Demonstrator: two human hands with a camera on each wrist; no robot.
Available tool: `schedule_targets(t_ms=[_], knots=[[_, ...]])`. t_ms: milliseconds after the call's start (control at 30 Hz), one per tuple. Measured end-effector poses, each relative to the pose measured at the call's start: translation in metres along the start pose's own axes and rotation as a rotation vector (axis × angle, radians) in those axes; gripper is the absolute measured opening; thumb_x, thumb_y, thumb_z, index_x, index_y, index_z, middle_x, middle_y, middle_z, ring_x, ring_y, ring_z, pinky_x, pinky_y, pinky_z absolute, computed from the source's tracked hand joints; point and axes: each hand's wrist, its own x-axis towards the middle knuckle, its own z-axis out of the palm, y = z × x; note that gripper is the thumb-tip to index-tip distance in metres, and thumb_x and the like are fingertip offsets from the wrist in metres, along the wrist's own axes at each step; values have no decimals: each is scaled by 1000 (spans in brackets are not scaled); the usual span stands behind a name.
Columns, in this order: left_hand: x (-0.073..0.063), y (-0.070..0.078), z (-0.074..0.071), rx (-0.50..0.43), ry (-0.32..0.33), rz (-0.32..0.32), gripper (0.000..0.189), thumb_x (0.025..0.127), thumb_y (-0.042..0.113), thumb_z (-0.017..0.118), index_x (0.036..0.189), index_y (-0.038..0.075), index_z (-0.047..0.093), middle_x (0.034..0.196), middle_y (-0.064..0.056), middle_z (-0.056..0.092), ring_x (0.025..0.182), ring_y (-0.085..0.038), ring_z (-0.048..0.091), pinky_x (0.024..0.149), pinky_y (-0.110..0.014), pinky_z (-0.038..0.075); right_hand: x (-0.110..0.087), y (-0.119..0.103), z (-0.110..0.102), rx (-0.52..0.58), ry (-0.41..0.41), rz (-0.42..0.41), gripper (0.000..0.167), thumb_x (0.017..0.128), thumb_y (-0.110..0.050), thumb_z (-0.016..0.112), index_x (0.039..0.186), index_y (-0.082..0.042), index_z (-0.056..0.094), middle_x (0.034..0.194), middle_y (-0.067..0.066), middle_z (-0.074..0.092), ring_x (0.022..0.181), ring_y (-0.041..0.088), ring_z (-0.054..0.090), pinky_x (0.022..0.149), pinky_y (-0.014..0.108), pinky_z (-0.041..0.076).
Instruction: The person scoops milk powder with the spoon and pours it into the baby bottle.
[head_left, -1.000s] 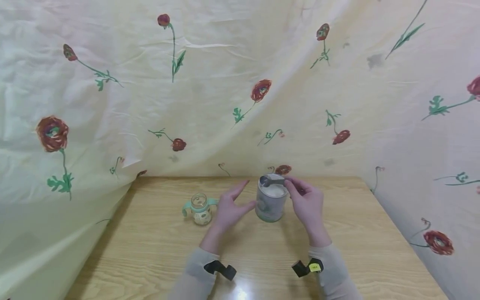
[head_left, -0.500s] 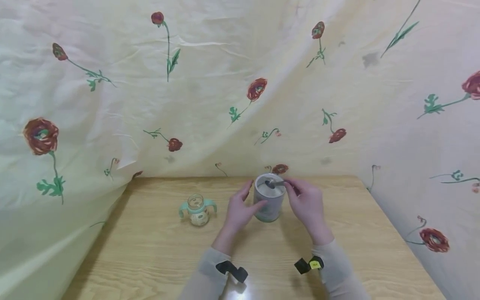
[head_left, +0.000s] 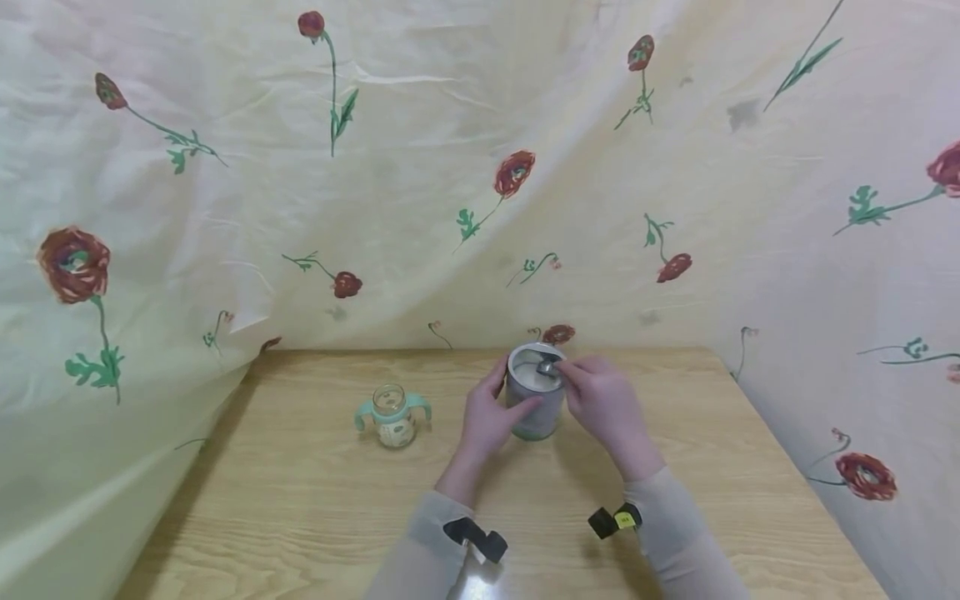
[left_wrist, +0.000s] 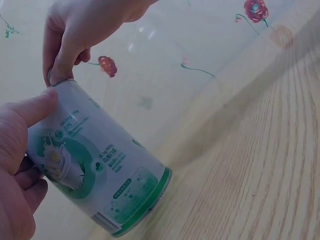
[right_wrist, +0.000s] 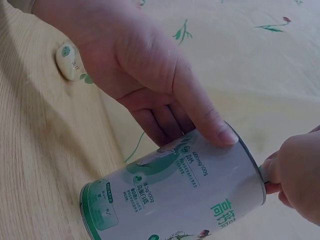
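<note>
A white and green milk powder can (head_left: 542, 414), its top open, stands on the table in the head view. My left hand (head_left: 486, 421) grips its left side, thumb across the front and fingers behind. Pinched between the thumb and fingers of my right hand (head_left: 606, 406) is a dark scoop (head_left: 547, 367), its bowl tilted inside the can's mouth over pale powder. The left wrist view shows the can (left_wrist: 100, 155) tilted in the picture, with my right hand (left_wrist: 85, 30) at its rim. There the scoop is hidden.
A clear baby bottle (head_left: 395, 432) with mint-green handles stands without a lid to the left of the can, pale contents inside. The wooden table (head_left: 315, 500) ends behind the can at a hanging flowered cloth (head_left: 420, 208).
My left hand has moved right, away from the bottle, and taken hold of the can. The scoop has gone from lying level over the rim to tilting down inside.
</note>
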Motion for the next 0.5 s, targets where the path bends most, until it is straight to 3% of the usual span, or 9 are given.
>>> schedule_targets(t_ms=[300,500], knots=[[0,-2,2,-5,19,17,85,86,21,93,159,7,51,160,-6,52,150,-25,46,123,-44,38,8,-3,-1,-8,-130,-5,22,80,10,82,101,3,82,88,16,76,80,35,72,70,48,64],[0,-2,3,-1,37,44,84,85,19,94,157,4,53,158,-7,55,148,-25,49,121,-42,41,18,-6,0,-1,-257,-7,15,85,6,81,99,0,83,77,9,70,68,27,66,63,44,59]])
